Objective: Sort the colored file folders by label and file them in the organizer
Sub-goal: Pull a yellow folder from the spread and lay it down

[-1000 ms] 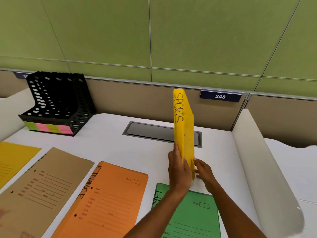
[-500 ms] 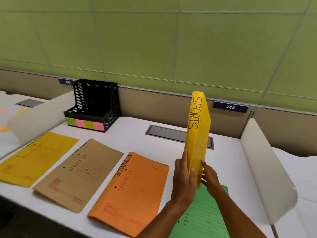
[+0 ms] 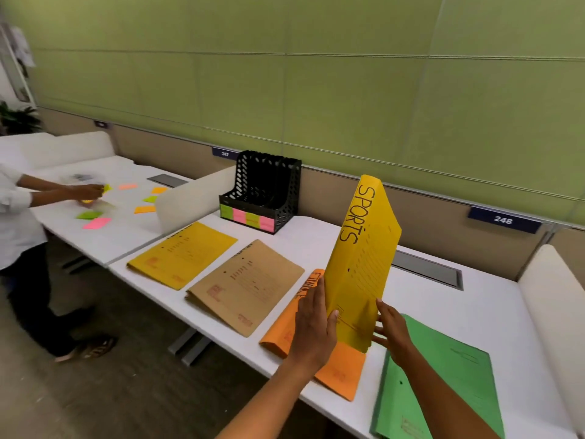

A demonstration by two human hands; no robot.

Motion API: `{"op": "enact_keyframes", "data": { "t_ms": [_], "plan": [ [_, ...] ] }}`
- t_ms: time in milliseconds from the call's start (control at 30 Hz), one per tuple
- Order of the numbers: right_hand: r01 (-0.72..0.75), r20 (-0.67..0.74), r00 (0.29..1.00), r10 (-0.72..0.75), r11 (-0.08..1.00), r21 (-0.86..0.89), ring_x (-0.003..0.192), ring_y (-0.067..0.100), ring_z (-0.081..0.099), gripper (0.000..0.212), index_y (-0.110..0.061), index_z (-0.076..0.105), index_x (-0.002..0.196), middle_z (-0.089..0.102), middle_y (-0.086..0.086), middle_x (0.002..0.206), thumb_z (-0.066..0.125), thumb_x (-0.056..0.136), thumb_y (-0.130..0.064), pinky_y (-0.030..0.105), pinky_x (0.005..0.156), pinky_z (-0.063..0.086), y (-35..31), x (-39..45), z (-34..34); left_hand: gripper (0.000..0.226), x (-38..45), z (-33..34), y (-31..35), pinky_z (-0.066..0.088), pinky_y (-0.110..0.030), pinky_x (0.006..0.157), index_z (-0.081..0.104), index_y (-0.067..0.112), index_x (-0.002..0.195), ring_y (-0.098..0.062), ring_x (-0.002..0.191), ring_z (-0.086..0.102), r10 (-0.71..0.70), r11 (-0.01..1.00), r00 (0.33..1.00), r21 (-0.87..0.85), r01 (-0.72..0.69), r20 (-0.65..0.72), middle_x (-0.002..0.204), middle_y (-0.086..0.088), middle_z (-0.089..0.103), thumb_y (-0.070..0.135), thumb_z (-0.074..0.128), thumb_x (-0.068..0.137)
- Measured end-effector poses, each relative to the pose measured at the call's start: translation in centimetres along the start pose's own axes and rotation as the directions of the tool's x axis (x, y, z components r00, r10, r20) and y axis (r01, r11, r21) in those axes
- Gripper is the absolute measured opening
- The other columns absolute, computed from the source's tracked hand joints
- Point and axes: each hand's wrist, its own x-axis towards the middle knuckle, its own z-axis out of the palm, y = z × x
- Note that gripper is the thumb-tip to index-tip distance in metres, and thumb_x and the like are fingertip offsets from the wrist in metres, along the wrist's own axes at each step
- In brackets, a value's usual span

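Note:
A yellow folder marked SPORTS (image 3: 362, 258) stands upright above the table, tilted a little to the right. My left hand (image 3: 313, 327) presses its left face and my right hand (image 3: 391, 327) holds its lower right edge. Flat on the white table (image 3: 468, 315) lie another yellow folder (image 3: 182, 253), a brown folder (image 3: 245, 285), an orange folder marked FINANCE (image 3: 343, 365) and a green folder (image 3: 443, 384). The black perforated organizer (image 3: 264, 190) stands at the back left with coloured sticky labels along its front.
White curved dividers stand at the left (image 3: 193, 198) and right (image 3: 554, 299) of the table. A grey cable hatch (image 3: 427, 269) sits behind the folder. On the neighbouring table a person (image 3: 19, 236) handles coloured sticky notes (image 3: 96, 222).
The view has swung left and pulled back, so the organizer and the neighbouring table show. The SPORTS folder stays upright in both hands and now hangs over the orange folder.

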Motion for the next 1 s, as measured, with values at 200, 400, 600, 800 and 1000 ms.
{"op": "enact_keyframes", "data": {
  "t_ms": [200,400,600,800,1000],
  "plan": [
    [-0.006,0.087,0.996,0.007,1.0,-0.013,0.102,0.034,0.063,0.055,-0.021,0.047,0.136,0.055,0.014,0.13,0.053,0.092,-0.053,0.039,0.072,0.054,0.5,-1.5,6.5,0.065,-2.3,-4.6,-3.5,0.02,-0.029,0.114,0.0,0.023,0.155,-0.016,0.143,0.018,0.038,0.982,0.993,0.19,-0.016,-0.113,0.159,0.0,0.016,0.04,0.035,0.103],
    [-0.004,0.146,0.989,0.01,0.999,-0.042,0.11,0.037,0.059,0.06,-0.019,0.043,0.14,0.05,0.014,0.138,0.053,0.092,-0.053,0.049,0.085,0.053,0.3,-0.1,13.2,0.068,-2.3,-8.1,-8.0,0.016,-0.033,0.119,-0.009,0.028,0.153,-0.007,0.145,0.005,0.006,0.977,0.99,0.21,0.025,-0.144,0.162,0.002,0.005,0.046,0.032,0.102],
    [-0.027,0.212,0.977,0.032,0.999,-0.028,0.103,0.033,0.061,0.051,-0.021,0.048,0.136,0.053,0.012,0.134,0.052,0.095,-0.049,0.041,0.077,0.052,0.1,2.8,22.6,0.07,-0.7,-13.0,-14.7,0.021,-0.038,0.121,-0.018,0.032,0.15,-0.015,0.148,0.008,-0.086,0.959,0.985,0.254,0.123,-0.152,0.162,0.002,0.004,0.05,0.029,0.102],
    [-0.024,0.291,0.956,0.032,0.999,-0.033,0.1,0.03,0.061,0.051,-0.019,0.048,0.135,0.054,0.012,0.131,0.051,0.095,-0.05,0.039,0.072,0.054,-1.0,7.1,33.6,0.069,4.0,-19.4,-21.9,0.014,-0.038,0.123,-0.017,0.032,0.149,-0.01,0.149,0.005,-0.113,0.943,0.976,0.289,0.164,-0.185,0.163,0.005,0.0,0.052,0.028,0.101],
    [-0.043,0.35,0.935,0.057,0.998,-0.048,0.109,0.035,0.057,0.056,-0.019,0.044,0.137,0.049,0.013,0.14,0.051,0.093,-0.053,0.046,0.083,0.053,-2.1,11.3,42.3,0.069,9.1,-23.6,-28.0,0.018,-0.034,0.122,-0.008,0.028,0.153,-0.012,0.148,0.011,-0.139,0.933,0.968,0.3,0.198,-0.208,0.163,0.005,0.005,0.053,0.027,0.1]
  ]
}}
